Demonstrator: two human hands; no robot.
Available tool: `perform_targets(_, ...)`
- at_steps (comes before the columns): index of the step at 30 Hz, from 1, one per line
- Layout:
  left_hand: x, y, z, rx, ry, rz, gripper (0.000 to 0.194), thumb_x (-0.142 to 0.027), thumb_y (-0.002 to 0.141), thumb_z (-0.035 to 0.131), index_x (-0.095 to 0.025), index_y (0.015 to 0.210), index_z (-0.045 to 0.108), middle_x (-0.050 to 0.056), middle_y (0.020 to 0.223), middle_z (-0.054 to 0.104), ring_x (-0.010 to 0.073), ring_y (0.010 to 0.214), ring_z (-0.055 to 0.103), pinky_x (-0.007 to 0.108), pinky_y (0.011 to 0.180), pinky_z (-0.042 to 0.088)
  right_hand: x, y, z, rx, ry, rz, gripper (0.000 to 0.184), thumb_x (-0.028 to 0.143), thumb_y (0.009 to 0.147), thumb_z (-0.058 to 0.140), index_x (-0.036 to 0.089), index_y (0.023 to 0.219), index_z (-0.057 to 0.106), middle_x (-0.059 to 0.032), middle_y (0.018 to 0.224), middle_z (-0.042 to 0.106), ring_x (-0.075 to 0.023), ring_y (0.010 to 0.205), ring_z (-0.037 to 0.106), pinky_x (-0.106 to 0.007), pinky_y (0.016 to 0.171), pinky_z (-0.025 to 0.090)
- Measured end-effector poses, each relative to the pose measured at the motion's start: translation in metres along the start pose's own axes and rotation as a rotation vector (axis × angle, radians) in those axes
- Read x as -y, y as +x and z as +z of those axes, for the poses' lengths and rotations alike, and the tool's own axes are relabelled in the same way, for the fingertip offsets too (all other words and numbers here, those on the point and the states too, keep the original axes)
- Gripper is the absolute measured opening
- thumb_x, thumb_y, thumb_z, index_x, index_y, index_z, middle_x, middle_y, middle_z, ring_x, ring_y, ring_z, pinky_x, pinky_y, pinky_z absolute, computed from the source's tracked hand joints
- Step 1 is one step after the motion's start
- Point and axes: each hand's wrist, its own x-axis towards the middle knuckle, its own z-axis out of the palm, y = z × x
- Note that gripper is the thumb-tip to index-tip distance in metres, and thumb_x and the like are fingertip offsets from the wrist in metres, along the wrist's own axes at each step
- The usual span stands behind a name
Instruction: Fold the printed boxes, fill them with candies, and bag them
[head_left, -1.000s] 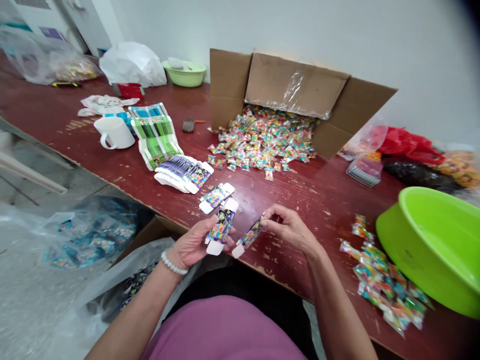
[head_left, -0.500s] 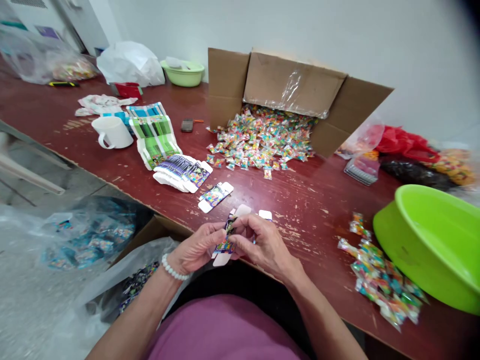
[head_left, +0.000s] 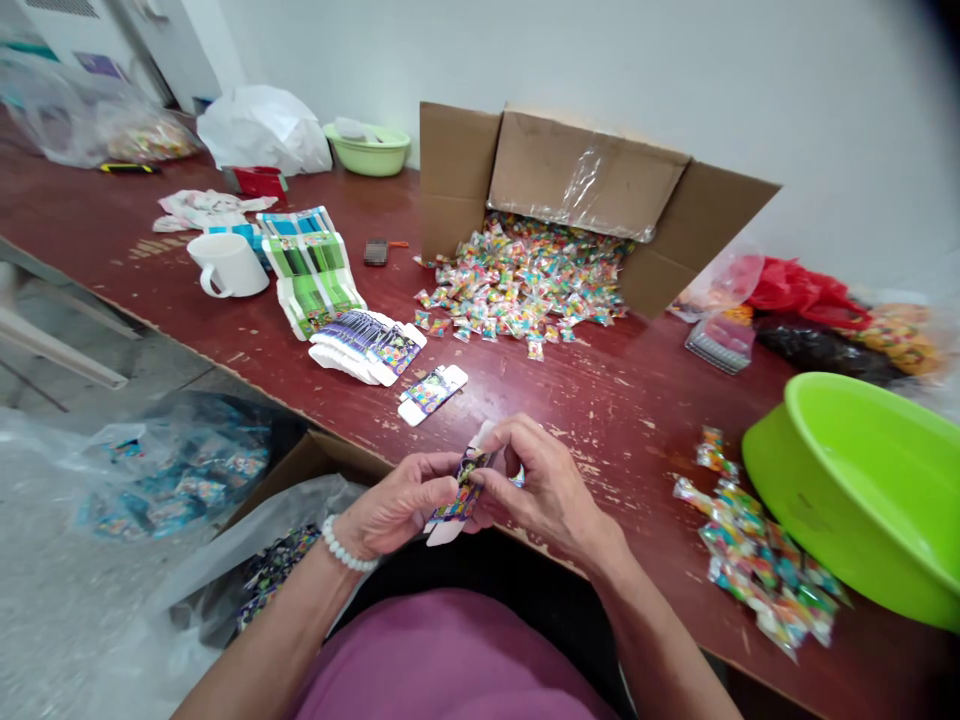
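Between my hands, at the table's front edge, is a small printed candy box (head_left: 459, 500) in purple and other colours, with white end flaps sticking out. My left hand (head_left: 409, 500), wearing a beaded bracelet, grips its lower left side with the thumb on top. The fingers of my right hand (head_left: 529, 475) pinch its upper right side near a white flap. Another flat box (head_left: 433, 394) lies on the table just beyond. Left of that, a fanned stack of purple flat boxes (head_left: 367, 345) rests beside green box blanks (head_left: 315, 275).
A cardboard carton (head_left: 589, 165) spills wrapped candies (head_left: 525, 280) onto the red table (head_left: 630, 400). At right are a green basin (head_left: 847, 490) and a heap of candy packets (head_left: 772, 560). A white mug (head_left: 232, 265) stands left. Below the edge, a plastic-lined box (head_left: 277, 570) holds dark packets.
The box in my hands has tilted and shifted slightly right. My right hand has rolled over its upper end, now covering the white piece that showed behind it.
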Motion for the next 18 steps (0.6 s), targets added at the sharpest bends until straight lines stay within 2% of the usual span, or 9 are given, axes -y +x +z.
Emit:
perform_targets(5,0.000,-0.001,0.003,0.006,0.087,-0.028,0.046,-0.036,0.073,0.082,-0.013,0.112,0.072,0.011,0.093,0.074,0.0190,0.075,0.071,0.028,0.070,0.055,-0.004,0.001,-0.014,0.211,0.104,0.124,0.010,0.025,0.086,0.067,0.023,0.087,0.057,0.0034,0.073,0.065,-0.0127,0.059,0.055,-0.024,0.056,0.040)
perform_targets(8,0.000,0.001,0.007,-0.007,0.143,-0.068,0.042,-0.039,0.074,0.081,-0.011,0.105,0.073,0.010,0.084,0.074,0.0190,0.068,0.071,0.025,0.061,0.053,-0.007,0.000,-0.015,0.235,0.109,0.139,0.013,0.024,0.083,0.068,0.023,0.083,0.056,0.0038,0.070,0.065,-0.0133,0.060,0.055,-0.023,0.055,0.038)
perform_targets(10,-0.001,0.003,0.008,-0.055,0.145,-0.066,0.038,-0.039,0.075,0.080,-0.011,0.100,0.073,0.010,0.080,0.073,0.0175,0.063,0.070,0.025,0.059,0.053,-0.007,0.000,-0.010,0.163,0.067,0.141,0.011,0.022,0.082,0.068,0.023,0.081,0.056,0.0039,0.068,0.062,-0.0131,0.059,0.053,-0.024,0.055,0.037)
perform_targets(12,-0.001,0.006,0.009,-0.137,0.135,-0.011,0.035,-0.037,0.076,0.080,-0.011,0.100,0.073,0.008,0.081,0.072,0.0150,0.060,0.067,0.027,0.061,0.055,-0.009,-0.001,-0.002,0.011,0.034,0.127,0.011,0.021,0.081,0.068,0.023,0.088,0.060,0.0025,0.072,0.061,-0.0130,0.059,0.051,-0.025,0.056,0.038)
perform_targets(15,0.001,0.011,0.008,-0.257,0.135,0.120,0.034,-0.033,0.074,0.081,-0.012,0.100,0.074,0.006,0.081,0.073,0.0135,0.062,0.066,0.027,0.063,0.056,-0.016,-0.001,0.014,-0.282,0.111,0.172,0.031,0.028,0.078,0.073,0.024,0.107,0.062,-0.0018,0.089,0.062,-0.0148,0.066,0.054,-0.028,0.061,0.044)
perform_targets(16,0.002,0.012,0.007,-0.280,0.141,0.150,0.034,-0.034,0.075,0.081,-0.012,0.100,0.074,0.006,0.080,0.073,0.0136,0.062,0.066,0.026,0.061,0.055,-0.019,-0.002,0.019,-0.319,0.183,0.214,0.031,0.032,0.079,0.073,0.024,0.107,0.063,-0.0022,0.090,0.062,-0.0152,0.066,0.054,-0.028,0.061,0.045)
perform_targets(18,0.006,0.014,0.006,-0.302,0.163,0.166,0.033,-0.036,0.077,0.078,-0.012,0.100,0.074,0.005,0.081,0.073,0.0137,0.063,0.066,0.025,0.060,0.054,-0.025,-0.003,0.028,-0.295,0.336,0.293,0.019,0.039,0.084,0.068,0.023,0.094,0.067,-0.0013,0.081,0.061,-0.0152,0.064,0.054,-0.028,0.059,0.045)
